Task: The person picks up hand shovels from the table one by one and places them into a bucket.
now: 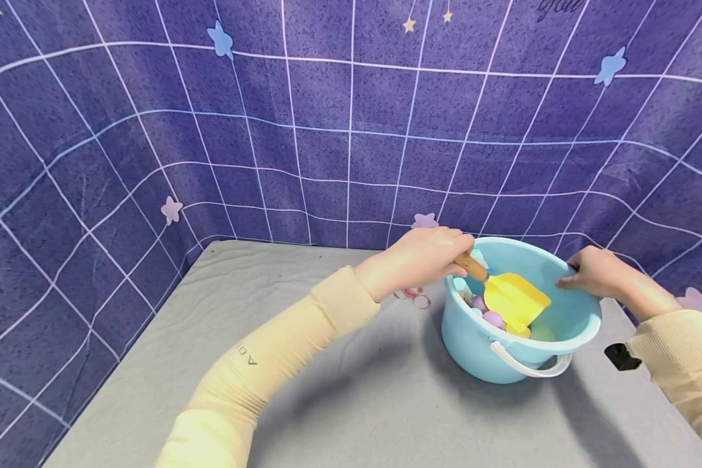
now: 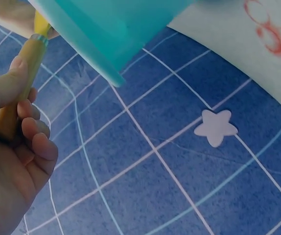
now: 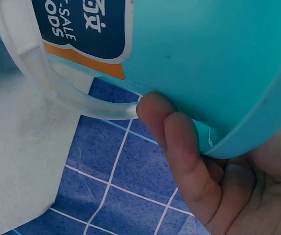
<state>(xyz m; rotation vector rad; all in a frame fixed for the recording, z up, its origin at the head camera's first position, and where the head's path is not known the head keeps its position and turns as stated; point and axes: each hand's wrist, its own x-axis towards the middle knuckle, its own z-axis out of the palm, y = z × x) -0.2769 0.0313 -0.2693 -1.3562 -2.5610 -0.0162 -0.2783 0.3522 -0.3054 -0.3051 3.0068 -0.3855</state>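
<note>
A light blue bucket (image 1: 485,354) stands at the right of the grey-covered surface, its white handle (image 1: 529,370) hanging down in front. My left hand (image 1: 427,253) grips the wooden handle of a yellow toy shovel (image 1: 515,299), whose blade is inside the bucket. In the left wrist view, the fingers curl round that wooden handle (image 2: 30,63). My right hand (image 1: 597,276) holds the bucket's far right rim, with the thumb inside and fingers against the outer wall (image 3: 179,58). Small purple balls (image 1: 494,318) and other pale pieces lie in the bucket, partly hidden by the blade.
A grey cloth (image 1: 351,390) covers the surface. Red ring-shaped marks (image 1: 412,296) show on it left of the bucket. A dark blue curtain (image 1: 327,162) with a grid and stars hangs behind and at the sides. Near the right sleeve is a small black object (image 1: 623,357).
</note>
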